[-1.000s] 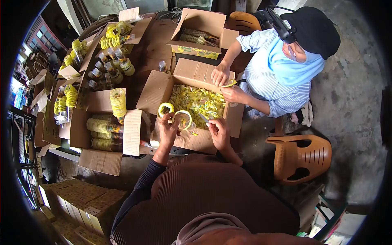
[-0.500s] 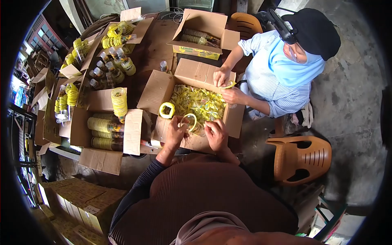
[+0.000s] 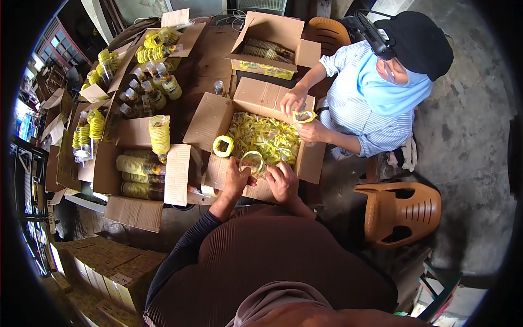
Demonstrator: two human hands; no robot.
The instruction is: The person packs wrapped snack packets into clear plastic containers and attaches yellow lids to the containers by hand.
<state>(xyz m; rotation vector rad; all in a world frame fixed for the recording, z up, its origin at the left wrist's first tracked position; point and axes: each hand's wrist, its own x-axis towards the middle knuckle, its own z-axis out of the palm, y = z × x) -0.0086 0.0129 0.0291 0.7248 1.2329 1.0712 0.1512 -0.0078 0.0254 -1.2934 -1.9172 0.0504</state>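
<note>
Brown tabletop (image 3: 204,60) is running under several open cartons. At left, yellowish ringed stacks (image 3: 136,166) are filling a carton (image 3: 177,177). Yellow ring (image 3: 223,146) is lying by the middle box (image 3: 259,95), which is holding yellow scraps (image 3: 261,133). Left hand (image 3: 235,180) is pinching a clear cup (image 3: 252,161) with yellowish rim, fingers nearly closed; cup is sitting over the box's near side. Right hand (image 3: 283,182) is curling just right of cup, fingers bent, gap narrow; can't tell if it's gripping anything. Co-worker (image 3: 376,103) is holding a yellow-rimmed piece (image 3: 304,116).
</note>
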